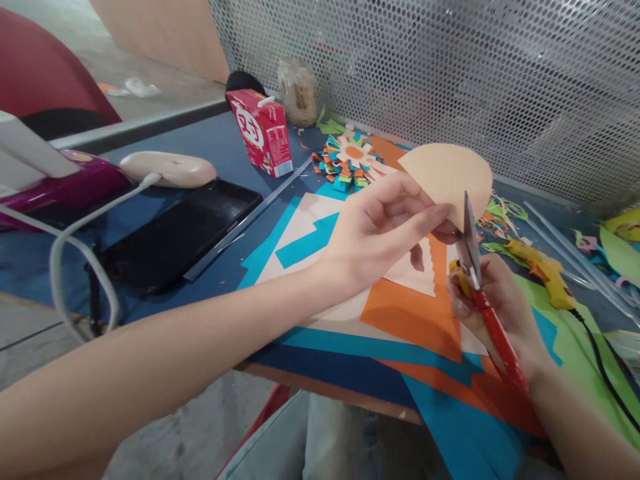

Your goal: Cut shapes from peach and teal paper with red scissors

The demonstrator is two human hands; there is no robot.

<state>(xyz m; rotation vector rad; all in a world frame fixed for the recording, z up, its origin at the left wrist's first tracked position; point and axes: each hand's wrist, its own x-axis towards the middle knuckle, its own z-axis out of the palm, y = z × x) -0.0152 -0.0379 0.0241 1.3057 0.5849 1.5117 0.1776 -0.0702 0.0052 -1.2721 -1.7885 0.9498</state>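
Note:
My left hand (383,230) pinches the lower edge of a pale peach piece of paper (447,175), cut with a rounded outline. In my right hand (500,310) is a pair of scissors (500,337) with red on the handle, its blades pointing up. The blades stand against the lower right part of the peach paper, close to my left fingertips. I cannot tell how far apart the blades are. Beneath both hands lie sheets of orange paper (410,320), blue paper (345,343) and white paper.
A paper flower (353,157) lies behind my left hand. A red drink carton (261,132), a glass jar (297,90), a phone (180,233) and a white cabled device (167,169) stand or lie leftward. To the right are a yellow glue gun (545,270), clear sticks and paper scraps.

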